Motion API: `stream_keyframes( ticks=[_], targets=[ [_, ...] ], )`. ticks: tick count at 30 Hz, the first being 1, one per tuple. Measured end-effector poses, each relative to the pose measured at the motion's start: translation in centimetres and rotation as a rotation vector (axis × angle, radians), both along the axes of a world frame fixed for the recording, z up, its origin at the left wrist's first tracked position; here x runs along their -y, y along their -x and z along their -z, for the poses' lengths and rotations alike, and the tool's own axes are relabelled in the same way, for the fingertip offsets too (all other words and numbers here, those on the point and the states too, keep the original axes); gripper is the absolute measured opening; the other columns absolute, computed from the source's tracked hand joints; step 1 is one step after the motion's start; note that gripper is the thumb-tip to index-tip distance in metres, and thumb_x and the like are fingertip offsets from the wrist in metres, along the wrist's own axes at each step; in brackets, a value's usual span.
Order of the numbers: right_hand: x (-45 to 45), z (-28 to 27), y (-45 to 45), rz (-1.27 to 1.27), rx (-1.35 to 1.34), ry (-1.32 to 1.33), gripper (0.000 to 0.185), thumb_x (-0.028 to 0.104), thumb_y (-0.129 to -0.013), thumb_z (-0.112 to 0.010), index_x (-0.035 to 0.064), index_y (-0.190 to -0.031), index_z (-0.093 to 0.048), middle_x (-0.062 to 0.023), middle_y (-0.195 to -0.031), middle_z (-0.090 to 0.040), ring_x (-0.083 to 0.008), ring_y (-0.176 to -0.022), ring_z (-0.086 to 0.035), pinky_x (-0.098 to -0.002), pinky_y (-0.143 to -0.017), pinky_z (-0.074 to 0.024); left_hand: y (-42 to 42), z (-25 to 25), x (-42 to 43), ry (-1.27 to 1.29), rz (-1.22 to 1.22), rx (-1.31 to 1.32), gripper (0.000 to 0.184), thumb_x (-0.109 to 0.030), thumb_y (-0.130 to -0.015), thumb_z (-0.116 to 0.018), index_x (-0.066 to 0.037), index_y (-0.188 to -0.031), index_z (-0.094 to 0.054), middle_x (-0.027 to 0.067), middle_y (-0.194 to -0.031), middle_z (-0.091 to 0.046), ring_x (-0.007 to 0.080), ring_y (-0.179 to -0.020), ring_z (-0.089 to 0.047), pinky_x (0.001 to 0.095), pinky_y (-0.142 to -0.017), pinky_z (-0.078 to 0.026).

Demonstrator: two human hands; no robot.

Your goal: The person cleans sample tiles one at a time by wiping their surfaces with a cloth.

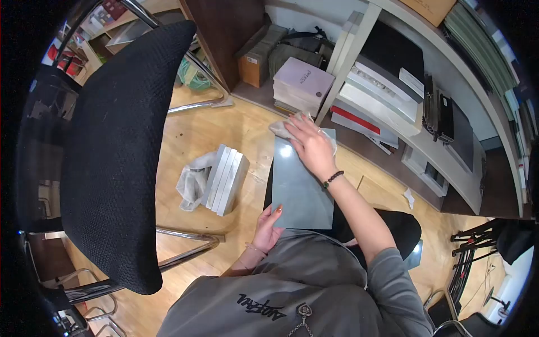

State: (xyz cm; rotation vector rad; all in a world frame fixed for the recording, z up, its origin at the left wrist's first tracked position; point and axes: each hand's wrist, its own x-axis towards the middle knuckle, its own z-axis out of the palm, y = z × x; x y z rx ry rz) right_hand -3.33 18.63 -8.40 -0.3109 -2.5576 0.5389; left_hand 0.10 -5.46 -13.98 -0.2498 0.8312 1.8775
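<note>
A flat, smooth grey-blue hardcover-like panel [303, 180] rests across my lap, its upper part catching a bright reflection. My left hand [268, 229] grips its lower left corner, thumb on top and the other fingers mostly hidden below. At the far end, my right hand [313, 147] presses a crumpled pale cloth [279, 130] onto the upper edge, fingers bent over it. To the left on the floor stands a small group of silver-grey slabs, like thick books [225, 180], with another crumpled greyish cloth [193, 188] against them.
A black mesh chair [115, 163] with chrome legs fills the left side. Ahead and right is an open shelf unit [387, 121] holding papers, files and a pale lilac box [303, 81]. A paper scrap [409, 198] lies on the wooden floor; folded black stands [469, 247] are at right.
</note>
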Motion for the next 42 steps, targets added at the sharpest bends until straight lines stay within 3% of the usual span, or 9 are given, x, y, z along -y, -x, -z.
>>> stream_keyframes(
  ticks=[6, 10, 12, 14, 18, 23, 27, 35, 42],
  targets=[
    [7.0, 0.1, -7.4, -0.344, 0.066, 0.036, 0.042, 0.01, -0.077, -0.064, 0.0151, -0.118, -0.061, -0.0054, -0.131, -0.054, -0.0269, -0.124, -0.048, -0.0381, -0.1, -0.0426, -0.4, 1.3, 0.3, -0.042, -0.025, -0.008, 0.028, -0.011, -0.094, -0.054, -0.005, -0.121, -0.053, 0.0066, -0.118, -0.059, 0.0192, -0.108, -0.057, 0.0374, -0.093, -0.047],
    [4.3, 0.2, -7.8, -0.425, 0.115, -0.035, 0.043, 0.01, -0.077, -0.064, 0.016, -0.119, -0.061, -0.0045, -0.132, -0.053, -0.025, -0.124, -0.049, -0.037, -0.1, -0.0429, 0.1, 0.5, -0.5, -0.013, 0.008, -0.017, 0.028, -0.011, -0.094, -0.054, -0.005, -0.121, -0.052, 0.0067, -0.117, -0.059, 0.0188, -0.108, -0.057, 0.0364, -0.093, -0.047],
    [1.4, 0.0, -5.7, -0.259, 0.145, -0.125, 0.044, 0.01, -0.078, -0.064, 0.0151, -0.121, -0.06, -0.0057, -0.131, -0.055, -0.0257, -0.124, -0.049, -0.0372, -0.1, -0.0429, 0.1, 0.1, -0.5, 0.016, 0.024, -0.02, 0.028, -0.011, -0.094, -0.054, -0.005, -0.121, -0.052, 0.0067, -0.117, -0.059, 0.0186, -0.108, -0.057, 0.036, -0.093, -0.047],
    [-2.0, -1.0, -3.8, -0.104, 0.097, 0.019, 0.044, 0.008, -0.078, -0.064, 0.0134, -0.122, -0.059, -0.007, -0.128, -0.056, -0.0267, -0.124, -0.049, -0.0373, -0.1, -0.0434, 0.1, -0.1, -0.5, 0.005, 0.017, -0.05, 0.028, -0.012, -0.094, -0.054, -0.005, -0.121, -0.052, 0.0068, -0.117, -0.059, 0.0183, -0.108, -0.057, 0.0357, -0.092, -0.047],
    [-2.2, -0.1, -3.5, -0.008, -0.032, 0.001, 0.044, 0.008, -0.078, -0.065, 0.012, -0.121, -0.06, -0.0084, -0.126, -0.057, -0.0284, -0.123, -0.049, -0.039, -0.1, -0.0433, -0.1, 0.2, -0.1, -0.016, 0.005, -0.062, 0.028, -0.011, -0.094, -0.054, -0.004, -0.121, -0.052, 0.0068, -0.117, -0.059, 0.0182, -0.107, -0.057, 0.0359, -0.092, -0.047],
    [4.6, -0.8, -10.6, -0.29, 0.157, 0.033, 0.042, 0.006, -0.077, -0.064, 0.0119, -0.119, -0.061, -0.0091, -0.129, -0.055, -0.0294, -0.124, -0.048, -0.0412, -0.102, -0.0419, -0.1, 0.8, -0.1, -0.035, -0.017, -0.026, 0.028, -0.008, -0.094, -0.053, -0.002, -0.121, -0.053, 0.0066, -0.115, -0.059, 0.0178, -0.108, -0.057, 0.036, -0.09, -0.05],
    [4.5, -1.3, -13.1, -0.441, 0.145, 0.062, 0.047, 0.004, -0.074, -0.062, 0.0128, -0.12, -0.06, -0.0066, -0.129, -0.056, -0.0252, -0.122, -0.051, -0.0379, -0.102, -0.0422, -0.2, 0.4, -0.1, -0.077, 0.037, -0.08, 0.027, -0.008, -0.094, -0.053, -0.002, -0.12, -0.053, 0.0062, -0.115, -0.06, 0.0179, -0.107, -0.058, 0.0363, -0.091, -0.05],
    [-3.4, -0.4, -4.8, 0.019, -0.011, 0.165, 0.044, 0.003, -0.077, -0.062, 0.0104, -0.121, -0.06, -0.0102, -0.128, -0.056, -0.0297, -0.124, -0.048, -0.0396, -0.103, -0.0403, -0.1, -0.5, -0.5, 0.044, 0.026, -0.082, 0.032, -0.011, -0.094, -0.053, -0.003, -0.125, -0.05, 0.0082, -0.12, -0.057, 0.0207, -0.111, -0.056, 0.0382, -0.096, -0.047],
    [3.5, -1.1, -12.9, -0.234, 0.102, 0.194, 0.043, 0.0, -0.076, -0.059, 0.0123, -0.116, -0.064, -0.0084, -0.126, -0.058, -0.0281, -0.121, -0.051, -0.0406, -0.105, -0.0392, -0.2, 0.4, -0.2, 0.003, -0.005, -0.066, 0.029, -0.009, -0.094, -0.054, -0.004, -0.122, -0.052, 0.0056, -0.115, -0.059, 0.0177, -0.106, -0.058, 0.0368, -0.09, -0.051]
  ],
)
